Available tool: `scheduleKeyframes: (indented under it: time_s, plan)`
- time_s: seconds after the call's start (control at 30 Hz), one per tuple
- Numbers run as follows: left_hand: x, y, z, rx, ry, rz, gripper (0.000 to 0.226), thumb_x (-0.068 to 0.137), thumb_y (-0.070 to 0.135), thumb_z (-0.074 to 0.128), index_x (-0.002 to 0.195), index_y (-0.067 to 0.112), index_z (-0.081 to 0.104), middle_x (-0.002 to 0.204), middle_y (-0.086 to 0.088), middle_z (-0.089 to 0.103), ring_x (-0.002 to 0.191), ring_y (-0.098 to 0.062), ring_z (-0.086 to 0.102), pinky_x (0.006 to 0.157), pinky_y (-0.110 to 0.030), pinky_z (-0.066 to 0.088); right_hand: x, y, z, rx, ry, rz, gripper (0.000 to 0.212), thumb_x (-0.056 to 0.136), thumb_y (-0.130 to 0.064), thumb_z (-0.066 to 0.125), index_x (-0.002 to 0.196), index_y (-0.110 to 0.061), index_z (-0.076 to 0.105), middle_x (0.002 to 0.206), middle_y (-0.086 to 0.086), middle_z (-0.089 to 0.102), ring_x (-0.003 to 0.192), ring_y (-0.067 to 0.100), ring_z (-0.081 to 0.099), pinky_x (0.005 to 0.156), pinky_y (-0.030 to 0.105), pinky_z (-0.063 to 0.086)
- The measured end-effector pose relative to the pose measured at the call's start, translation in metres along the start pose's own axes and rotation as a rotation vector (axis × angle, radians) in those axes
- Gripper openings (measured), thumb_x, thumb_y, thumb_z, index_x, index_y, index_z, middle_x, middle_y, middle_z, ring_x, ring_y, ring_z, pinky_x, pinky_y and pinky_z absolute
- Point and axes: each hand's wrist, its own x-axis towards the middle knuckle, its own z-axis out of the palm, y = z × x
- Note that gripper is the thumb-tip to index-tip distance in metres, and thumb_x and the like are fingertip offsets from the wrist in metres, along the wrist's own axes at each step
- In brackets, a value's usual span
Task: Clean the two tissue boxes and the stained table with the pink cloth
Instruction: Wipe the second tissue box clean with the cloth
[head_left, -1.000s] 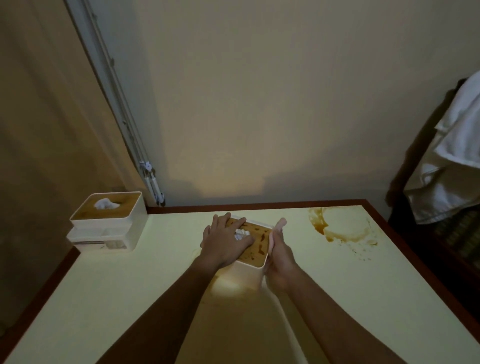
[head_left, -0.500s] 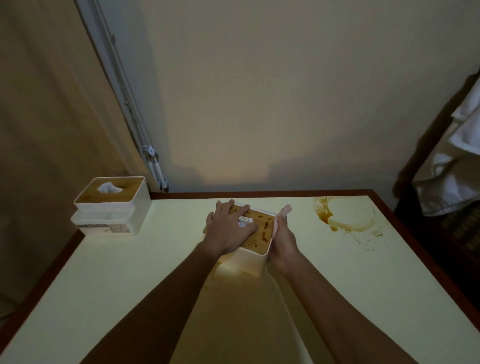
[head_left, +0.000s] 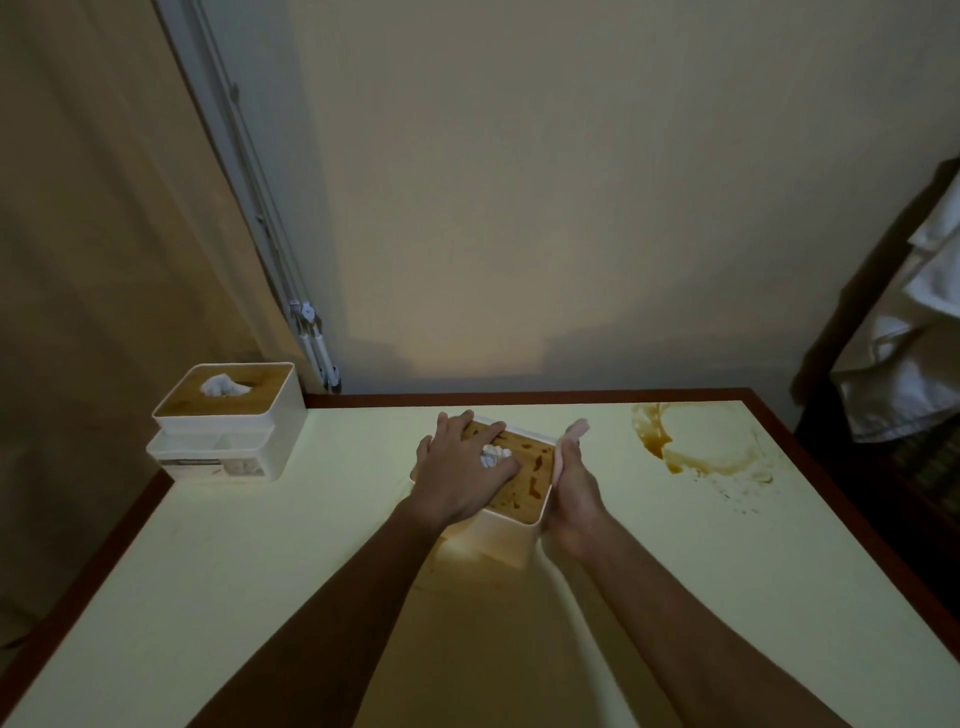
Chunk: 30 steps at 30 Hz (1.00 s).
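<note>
A white tissue box with a brown-stained wooden lid sits mid-table. My left hand lies flat on its lid, fingers spread beside the tissue tuft. My right hand presses against the box's right side, with a pale pink strip, seemingly the pink cloth, between palm and box. A second white tissue box stands at the far left corner of the table. A brown ring-shaped stain marks the cream table at the far right.
The table has a dark red-brown rim and stands against a wall. A curtain hangs at the left, with a white rail beside it. Pale fabric drapes over dark furniture at the right. A yellowish smear lies on the table just in front of the middle box.
Both hands stay on the middle box in nearly the same pose. Only my view shifts slightly, bringing more of the wall into the picture.
</note>
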Motion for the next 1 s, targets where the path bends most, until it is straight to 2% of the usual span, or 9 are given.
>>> scheduleKeyframes:
  time_s: [0.1, 0.2, 0.33, 0.47, 0.57, 0.67, 0.73, 0.87, 1.0]
  plan:
    - [0.0, 0.0, 0.0, 0.007, -0.007, -0.004, 0.067, 0.089, 0.067, 0.046, 0.148, 0.039, 0.035, 0.162, 0.001, 0.018, 0.15, -0.027, 0.003, 0.12, -0.052, 0.009, 0.005, -0.001, 0.002, 0.012, 0.039, 0.016, 0.078, 0.087, -0.081, 0.042, 0.14, -0.024, 0.054, 0.122, 0.016, 0.071, 0.106, 0.034, 0.07, 0.092, 0.051, 0.057]
    - [0.001, 0.0, 0.001, 0.012, 0.0, -0.003, 0.067, 0.089, 0.068, 0.046, 0.148, 0.04, 0.035, 0.162, 0.001, 0.017, 0.15, -0.027, 0.003, 0.12, -0.052, 0.008, 0.012, 0.04, -0.01, -0.029, 0.038, 0.05, 0.119, 0.049, -0.102, 0.054, 0.147, -0.034, 0.045, 0.137, 0.009, 0.062, 0.116, 0.032, 0.065, 0.101, 0.054, 0.052]
    - [0.002, -0.001, 0.003, 0.025, -0.004, -0.006, 0.066, 0.088, 0.069, 0.045, 0.147, 0.042, 0.035, 0.162, 0.001, 0.018, 0.15, -0.026, 0.005, 0.119, -0.052, 0.008, -0.008, 0.052, -0.002, -0.128, 0.101, 0.044, 0.081, 0.09, -0.075, 0.038, 0.15, -0.021, 0.036, 0.143, 0.012, 0.051, 0.127, 0.031, 0.054, 0.114, 0.054, 0.04]
    - [0.003, -0.001, 0.002, 0.02, -0.016, -0.006, 0.067, 0.088, 0.069, 0.045, 0.147, 0.041, 0.035, 0.161, 0.002, 0.019, 0.15, -0.026, 0.007, 0.12, -0.054, 0.009, 0.008, 0.02, 0.002, 0.044, 0.067, -0.009, 0.092, 0.074, -0.091, 0.045, 0.131, -0.02, 0.058, 0.113, 0.013, 0.073, 0.101, 0.032, 0.073, 0.092, 0.055, 0.058]
    - [0.004, -0.001, 0.002, 0.021, -0.029, -0.011, 0.068, 0.086, 0.072, 0.043, 0.147, 0.043, 0.034, 0.161, 0.003, 0.018, 0.149, -0.026, 0.007, 0.119, -0.054, 0.008, 0.011, -0.017, 0.001, 0.131, 0.113, 0.024, 0.066, 0.088, -0.075, 0.052, 0.107, -0.013, 0.066, 0.098, 0.018, 0.075, 0.087, 0.037, 0.074, 0.089, 0.057, 0.058]
    - [0.005, -0.003, 0.001, 0.006, -0.039, -0.006, 0.07, 0.086, 0.073, 0.043, 0.148, 0.043, 0.033, 0.162, 0.003, 0.017, 0.15, -0.027, 0.004, 0.119, -0.054, 0.003, 0.017, -0.021, -0.006, 0.3, 0.122, 0.029, 0.053, 0.097, -0.056, 0.055, 0.115, -0.006, 0.062, 0.103, 0.021, 0.072, 0.093, 0.04, 0.071, 0.094, 0.058, 0.055]
    - [0.003, -0.003, 0.001, -0.017, -0.043, -0.002, 0.072, 0.084, 0.073, 0.044, 0.148, 0.042, 0.033, 0.162, 0.003, 0.016, 0.15, -0.026, 0.001, 0.118, -0.053, -0.002, 0.014, -0.016, -0.02, 0.437, 0.098, 0.008, 0.052, 0.102, -0.047, 0.05, 0.125, -0.002, 0.059, 0.101, 0.017, 0.072, 0.093, 0.032, 0.073, 0.091, 0.049, 0.057]
    - [0.005, 0.001, -0.01, -0.012, -0.123, -0.023, 0.083, 0.074, 0.081, 0.04, 0.147, 0.042, 0.037, 0.162, 0.001, 0.018, 0.15, -0.027, 0.001, 0.115, -0.058, -0.011, 0.002, -0.015, -0.055, 0.686, -0.067, -0.065, 0.059, 0.1, -0.044, 0.045, 0.144, -0.005, 0.05, 0.129, 0.014, 0.062, 0.11, 0.025, 0.062, 0.085, 0.038, 0.055]
    - [0.012, 0.019, -0.024, 0.129, -0.162, -0.122, 0.096, 0.067, 0.091, 0.042, 0.149, 0.041, 0.033, 0.164, -0.004, 0.012, 0.149, -0.041, 0.002, 0.111, -0.065, -0.011, -0.015, -0.023, -0.071, 0.651, -0.108, -0.117, 0.061, 0.1, -0.048, 0.047, 0.144, -0.007, 0.052, 0.108, 0.01, 0.066, 0.089, 0.022, 0.066, 0.073, 0.033, 0.057]
